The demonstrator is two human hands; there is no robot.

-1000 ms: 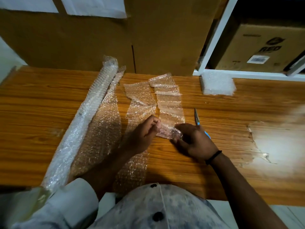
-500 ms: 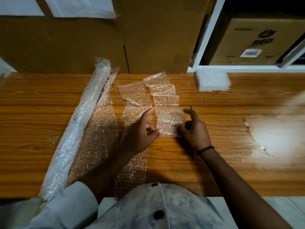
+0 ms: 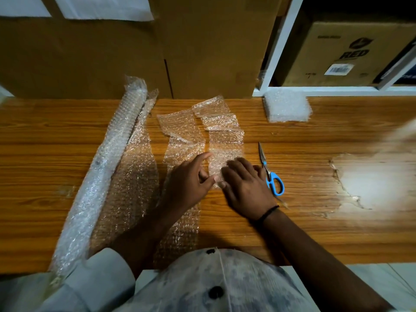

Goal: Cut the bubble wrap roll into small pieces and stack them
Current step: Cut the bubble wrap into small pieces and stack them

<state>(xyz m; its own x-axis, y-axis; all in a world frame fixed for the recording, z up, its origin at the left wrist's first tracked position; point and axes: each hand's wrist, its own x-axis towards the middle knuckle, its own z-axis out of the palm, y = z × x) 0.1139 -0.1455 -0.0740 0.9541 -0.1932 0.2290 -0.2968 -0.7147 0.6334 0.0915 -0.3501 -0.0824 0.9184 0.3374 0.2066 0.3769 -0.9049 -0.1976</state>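
Both hands press on the near end of a cut bubble wrap strip point(image 3: 225, 140) at frame centre. The right hand point(image 3: 245, 185) lies flat, fingers together and palm down, pinning the strip's lower end to the wooden table point(image 3: 315, 221); nothing is enclosed in it. The left hand point(image 3: 191, 176) rests with fingers loosely spread, thumb tip touching the strip's lower left edge. Neither hand is clamped round anything. This hold appears intended to flatten the springy film so that it can be squared or folded before the next cut.

The blue-handled scissors point(image 3: 271, 174) lie on the table just right of the right hand, blades pointing toward the top of the frame, within reach for that hand to take up.

The bubble wrap roll point(image 3: 108, 167) lies diagonally at frame left, its unrolled sheet point(image 3: 135, 176) spread beside it toward centre. A second long strip point(image 3: 182, 149) runs from upper centre down under the left forearm, just left of the pressed strip.

A stack of cut pieces point(image 3: 287, 108) sits at upper right of centre, against the white shelf frame point(image 3: 279, 48), well apart from the work area; this probably keeps finished pieces clear of the cutting. Cardboard boxes point(image 3: 202, 46) stand behind the table.
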